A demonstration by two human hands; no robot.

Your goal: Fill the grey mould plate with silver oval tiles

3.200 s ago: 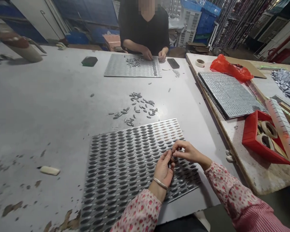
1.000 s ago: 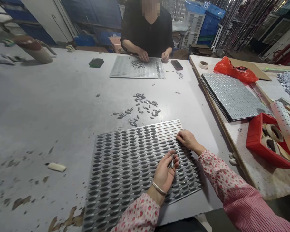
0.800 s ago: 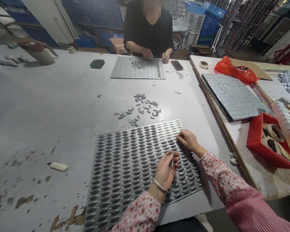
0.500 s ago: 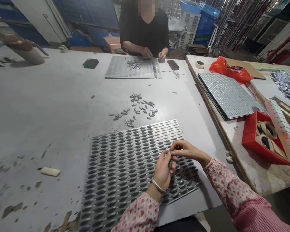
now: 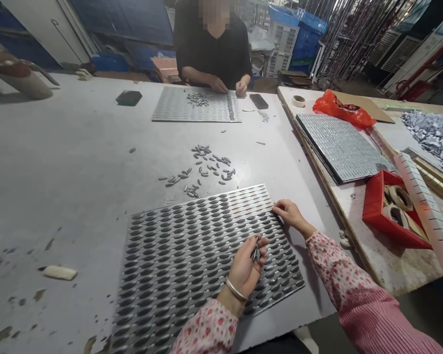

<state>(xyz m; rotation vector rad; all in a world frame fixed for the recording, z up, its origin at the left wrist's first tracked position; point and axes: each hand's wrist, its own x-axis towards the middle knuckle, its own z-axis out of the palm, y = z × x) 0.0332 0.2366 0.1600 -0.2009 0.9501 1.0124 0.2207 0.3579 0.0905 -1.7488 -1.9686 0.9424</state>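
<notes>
My left hand (image 5: 246, 265) is cupped palm up over the grid tray, its fingers curled round several small dark grey oval pieces (image 5: 256, 253). My right hand (image 5: 290, 214) reaches to the upper right edge of the tray, thumb and fingertips pinched together at a slot; whatever is between them is hidden. The silvery grid tray (image 5: 249, 200) lies tilted on the white table in front of me. Dark oval pieces sit in rows across most of it, while a patch of slots at its upper right shows bare metal. Beyond it, loose oval pieces (image 5: 206, 164) are scattered.
Across the table a person in black (image 5: 214, 49) works at another tray (image 5: 177, 105). A side table at right bears stacked trays (image 5: 339, 142), a red bin of tape rolls (image 5: 372, 216) and a red plastic bag (image 5: 341, 108). A pale, dark-tipped tool (image 5: 59, 273) lies at left.
My right hand has left my left hand and moved up and right to the tray's edge. My left hand has opened slightly, showing the pieces in it. The view has shifted a little.
</notes>
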